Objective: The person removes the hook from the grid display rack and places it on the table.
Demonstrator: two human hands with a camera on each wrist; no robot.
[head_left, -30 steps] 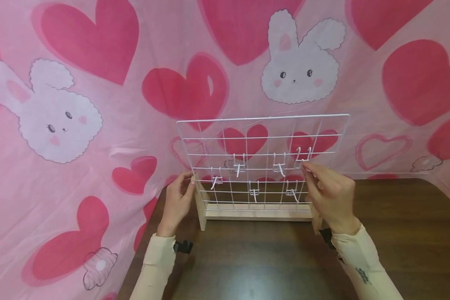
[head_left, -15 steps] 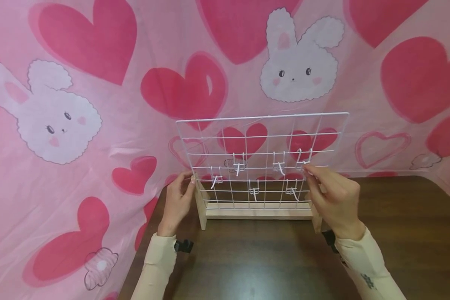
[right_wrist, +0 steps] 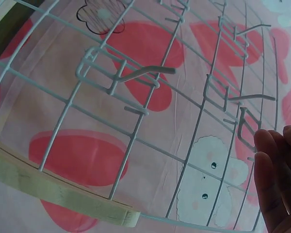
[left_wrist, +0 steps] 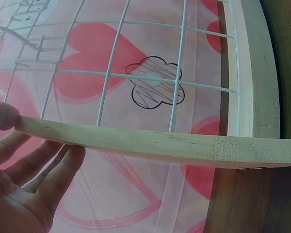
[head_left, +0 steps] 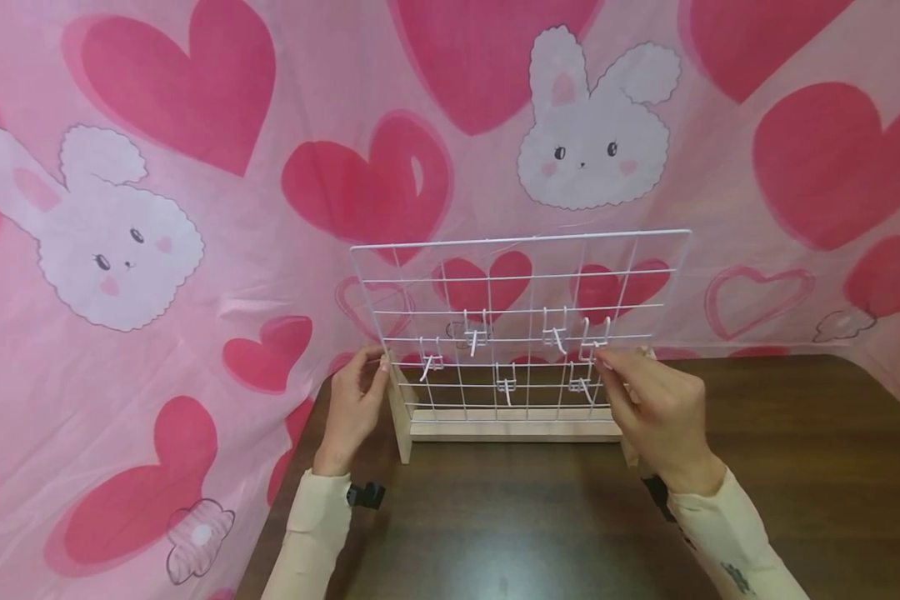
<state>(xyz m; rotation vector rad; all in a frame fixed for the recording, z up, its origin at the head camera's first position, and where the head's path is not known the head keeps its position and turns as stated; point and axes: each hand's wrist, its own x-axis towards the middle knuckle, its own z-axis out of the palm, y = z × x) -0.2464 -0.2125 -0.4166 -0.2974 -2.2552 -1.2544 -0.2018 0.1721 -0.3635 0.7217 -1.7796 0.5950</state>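
Head view: wire rack (head_left: 516, 431) between hands (head_left: 352, 407) (head_left: 662, 408), hook (head_left: 595, 344) pinched in right

Pink cloth (head_left: 487, 187), 2 printed rabbits (head_left: 592, 158), brown table (head_left: 780, 454)

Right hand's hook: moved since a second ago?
Yes: in the head view, the hook went down and slightly left against the rack; its top ends, then above the third wire from the top, now sit below it.

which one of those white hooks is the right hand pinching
The rightmost hook in the head view: the right hand pinches it, while the other five hooks hang untouched on the wire grid.
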